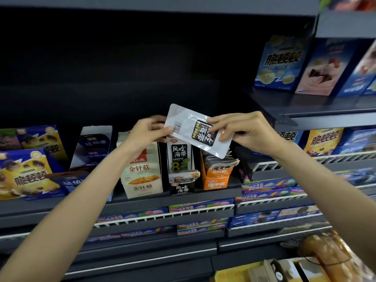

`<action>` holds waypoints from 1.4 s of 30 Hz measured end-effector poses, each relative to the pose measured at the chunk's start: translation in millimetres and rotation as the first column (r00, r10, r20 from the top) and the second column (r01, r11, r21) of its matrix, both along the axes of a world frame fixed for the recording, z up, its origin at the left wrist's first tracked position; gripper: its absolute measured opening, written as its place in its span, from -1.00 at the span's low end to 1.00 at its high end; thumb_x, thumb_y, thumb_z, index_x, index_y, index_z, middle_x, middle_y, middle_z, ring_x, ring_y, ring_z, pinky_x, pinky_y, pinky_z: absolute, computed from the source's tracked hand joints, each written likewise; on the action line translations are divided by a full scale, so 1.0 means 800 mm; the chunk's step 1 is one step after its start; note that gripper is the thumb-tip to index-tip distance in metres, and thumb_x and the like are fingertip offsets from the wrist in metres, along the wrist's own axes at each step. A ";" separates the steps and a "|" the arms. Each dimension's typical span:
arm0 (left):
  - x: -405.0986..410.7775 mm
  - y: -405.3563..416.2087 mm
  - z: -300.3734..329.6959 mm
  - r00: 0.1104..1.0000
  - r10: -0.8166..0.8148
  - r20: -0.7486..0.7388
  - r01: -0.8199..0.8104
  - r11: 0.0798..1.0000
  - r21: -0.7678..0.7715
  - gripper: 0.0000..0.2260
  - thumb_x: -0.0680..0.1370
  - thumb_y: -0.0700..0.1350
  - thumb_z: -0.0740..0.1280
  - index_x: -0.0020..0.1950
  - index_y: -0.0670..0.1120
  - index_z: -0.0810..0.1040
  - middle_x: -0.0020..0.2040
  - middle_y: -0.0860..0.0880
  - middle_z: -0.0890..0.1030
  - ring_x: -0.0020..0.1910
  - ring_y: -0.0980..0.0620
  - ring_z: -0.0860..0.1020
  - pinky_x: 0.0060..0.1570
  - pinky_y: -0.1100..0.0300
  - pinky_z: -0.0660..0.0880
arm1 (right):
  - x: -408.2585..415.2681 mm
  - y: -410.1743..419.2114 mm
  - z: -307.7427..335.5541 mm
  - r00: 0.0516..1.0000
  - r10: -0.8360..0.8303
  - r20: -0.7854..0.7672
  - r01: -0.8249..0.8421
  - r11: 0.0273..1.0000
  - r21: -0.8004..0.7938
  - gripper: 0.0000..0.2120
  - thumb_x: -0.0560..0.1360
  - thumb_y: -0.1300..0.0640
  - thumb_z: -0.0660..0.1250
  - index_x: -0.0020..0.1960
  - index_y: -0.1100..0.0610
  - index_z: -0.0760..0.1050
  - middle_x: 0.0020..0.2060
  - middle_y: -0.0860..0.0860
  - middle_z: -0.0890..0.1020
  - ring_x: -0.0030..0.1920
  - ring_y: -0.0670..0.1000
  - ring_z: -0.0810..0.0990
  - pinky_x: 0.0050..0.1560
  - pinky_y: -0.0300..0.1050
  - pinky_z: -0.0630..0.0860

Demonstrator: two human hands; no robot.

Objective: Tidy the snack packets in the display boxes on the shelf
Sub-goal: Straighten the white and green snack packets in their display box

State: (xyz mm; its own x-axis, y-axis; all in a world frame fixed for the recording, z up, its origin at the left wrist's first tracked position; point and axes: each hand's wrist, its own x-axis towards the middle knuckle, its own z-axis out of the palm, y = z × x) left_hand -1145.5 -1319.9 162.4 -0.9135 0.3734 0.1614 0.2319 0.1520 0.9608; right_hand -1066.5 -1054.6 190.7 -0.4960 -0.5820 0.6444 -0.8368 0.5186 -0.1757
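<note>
Both hands pinch one packet (198,130) above the black box (181,176) — left hand (149,131), right hand (237,130) — it looks light, floppy, slippery; hold its sealed ends.

Shop aisle, dark metal shelving (162,200), stocked snack display boxes (142,171) (wire dividers (166,215) below)

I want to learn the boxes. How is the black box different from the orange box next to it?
The black box has white writing; the orange box has a white label with orange writing. The black box has a tall back card; the orange box shows loose packet tops. Both stand upright on the shelf, holding packets.
</note>
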 end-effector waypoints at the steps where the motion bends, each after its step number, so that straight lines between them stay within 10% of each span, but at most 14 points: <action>1: 0.000 0.000 0.002 1.000 -0.008 -0.023 0.008 1.000 -0.026 -0.88 0.52 -0.21 0.37 0.02 -0.03 0.54 -0.08 0.01 0.66 -0.18 0.20 0.64 -0.24 0.37 0.54 | -0.002 0.002 -0.003 1.000 -0.006 -0.011 0.006 1.000 0.028 -0.86 0.43 0.47 0.35 -0.25 0.32 0.61 -0.01 0.16 0.67 0.23 0.10 0.56 0.15 -0.07 0.57; 10: -0.001 -0.003 0.002 0.991 0.024 -0.129 -0.032 0.998 -0.054 -0.88 0.50 -0.23 0.40 -0.01 -0.06 0.57 -0.11 0.01 0.64 -0.23 0.21 0.63 -0.26 0.37 0.53 | -0.016 0.021 -0.020 0.996 -0.069 -0.054 0.079 0.974 0.210 -0.92 0.45 0.34 0.37 -0.11 0.28 0.63 0.12 0.13 0.64 0.31 0.07 0.49 0.27 -0.09 0.48; 15: 0.007 -0.003 0.007 0.992 0.038 -0.122 -0.052 0.992 -0.115 -0.87 0.57 -0.09 0.30 0.02 -0.09 0.61 -0.10 0.00 0.68 -0.14 0.17 0.65 -0.10 0.31 0.56 | -0.008 0.008 -0.009 0.966 -0.224 0.126 0.252 0.925 -0.285 -0.90 0.52 0.30 0.35 0.02 0.24 0.58 0.00 0.07 0.67 0.09 -0.05 0.64 0.11 -0.14 0.57; 19: 0.027 -0.012 -0.001 0.907 -0.027 -0.420 -0.153 0.909 -0.387 -0.76 0.60 0.04 0.21 -0.03 -0.01 0.64 -0.14 0.15 0.66 -0.23 0.35 0.57 -0.17 0.45 0.40 | -0.016 -0.003 0.002 0.906 -0.270 0.325 0.401 0.790 -0.464 -0.93 0.55 0.25 0.33 0.03 0.15 0.51 -0.13 0.12 0.64 -0.20 -0.09 0.65 -0.25 -0.23 0.60; 26: 0.066 -0.037 -0.037 0.829 -0.344 -0.441 -0.089 0.698 -0.711 -0.46 0.40 0.44 0.10 0.15 0.16 0.60 0.08 0.17 0.63 0.04 0.19 0.55 0.05 0.19 0.46 | -0.049 -0.039 -0.004 0.873 -0.464 0.148 0.465 0.885 0.027 -0.91 0.51 0.11 0.38 0.01 0.07 0.58 -0.29 -0.12 0.57 -0.29 -0.08 0.55 -0.18 -0.09 0.52; 31: 0.066 -0.031 -0.053 0.597 -0.449 -0.665 -0.273 0.666 -0.694 -0.71 0.47 0.17 0.33 0.04 0.03 0.67 -0.08 0.05 0.70 -0.08 -0.01 0.65 0.22 0.05 0.35 | -0.078 -0.081 -0.016 0.835 -0.500 0.230 0.414 0.845 0.338 -0.77 0.56 0.09 0.32 0.21 0.05 0.55 -0.03 0.01 0.67 0.01 0.05 0.62 -0.03 -0.07 0.49; 37: 0.071 -0.030 -0.054 0.551 -0.489 -0.676 -0.267 0.664 -0.698 -0.81 0.44 0.01 0.40 0.00 0.00 0.68 -0.18 0.08 0.70 -0.21 0.05 0.65 0.16 0.03 0.46 | -0.107 -0.108 -0.037 0.762 -0.553 0.336 0.296 0.759 0.580 -0.70 0.56 0.12 0.28 0.28 0.08 0.51 0.20 0.04 0.59 0.24 0.11 0.48 0.12 -0.07 0.37; 42: 0.075 -0.031 -0.056 0.584 -0.473 -0.659 -0.260 0.660 -0.705 -0.66 0.53 0.13 0.18 0.03 0.00 0.67 -0.13 0.09 0.70 -0.17 0.10 0.64 0.21 0.02 0.44 | -0.113 -0.122 -0.047 0.752 -0.657 0.048 0.463 0.579 0.671 -0.68 0.51 -0.03 0.36 0.16 0.14 0.54 0.11 0.14 0.56 0.13 0.17 0.52 -0.05 -0.07 0.35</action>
State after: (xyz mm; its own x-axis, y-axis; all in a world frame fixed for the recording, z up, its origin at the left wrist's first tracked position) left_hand -1085.8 -1344.5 117.6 -0.5066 0.7732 0.3815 0.8347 0.5506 -0.0074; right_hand -1156.8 -1151.8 153.5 -0.9446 -0.3224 0.0623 -0.3073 0.9348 0.1778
